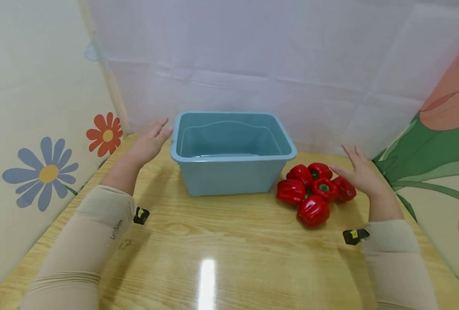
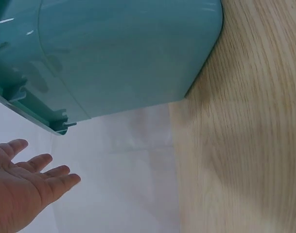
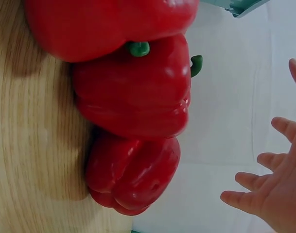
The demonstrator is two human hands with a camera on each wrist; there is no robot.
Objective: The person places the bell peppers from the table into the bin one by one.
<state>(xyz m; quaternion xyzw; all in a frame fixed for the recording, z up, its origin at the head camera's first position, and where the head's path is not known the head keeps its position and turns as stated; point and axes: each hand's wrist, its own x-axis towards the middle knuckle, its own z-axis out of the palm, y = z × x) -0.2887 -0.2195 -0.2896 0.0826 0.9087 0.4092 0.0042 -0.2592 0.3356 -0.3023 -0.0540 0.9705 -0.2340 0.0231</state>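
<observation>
A blue-green plastic bin (image 1: 229,176) stands on the wooden table, its inside bare. Just off its left rim hovers my left hand (image 1: 148,144), fingers extended and holding nothing; in the left wrist view the hand (image 2: 28,187) is beside the bin's wall (image 2: 123,58). Several red bell peppers (image 1: 313,211) with green stems lie clustered at the bin's right front corner. My right hand (image 1: 359,172) is raised at the right of this cluster, fingers spread, nothing in it. The right wrist view shows the peppers (image 3: 133,92) close up, with the hand (image 3: 279,187) apart from them.
A white sheet (image 1: 233,56) hangs behind the table (image 1: 198,241). Flower-printed panels flank both sides, with a blue flower (image 1: 48,173) at left and green leaves (image 1: 438,142) at right. Small black devices sit on both wrists.
</observation>
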